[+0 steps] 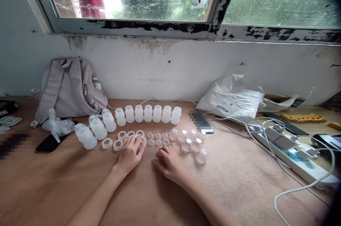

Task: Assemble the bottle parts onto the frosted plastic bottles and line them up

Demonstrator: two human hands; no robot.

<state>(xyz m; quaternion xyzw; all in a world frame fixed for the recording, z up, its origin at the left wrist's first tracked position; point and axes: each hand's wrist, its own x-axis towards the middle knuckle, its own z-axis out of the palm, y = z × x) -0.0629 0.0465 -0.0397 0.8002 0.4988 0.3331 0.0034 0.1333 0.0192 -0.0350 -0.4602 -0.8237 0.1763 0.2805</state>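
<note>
A row of small translucent white bottles (147,113) stands on the brown table (234,172), with white screw rings (122,135), clear nipples (157,136) and clear caps (195,146) laid out in front of it. My left hand (131,153) rests palm down beside the rings, its fingertips touching one ring (142,140). Just right of it, my right hand (169,162) is curled, pinching a small clear nipple piece (154,161) against the table.
A grey backpack (68,89) leans on the wall at left, near a black phone (49,143) and a knotted plastic bag (57,125). A white plastic bag (231,100), a power strip (290,151) with chargers and white cables (301,187) lie at right.
</note>
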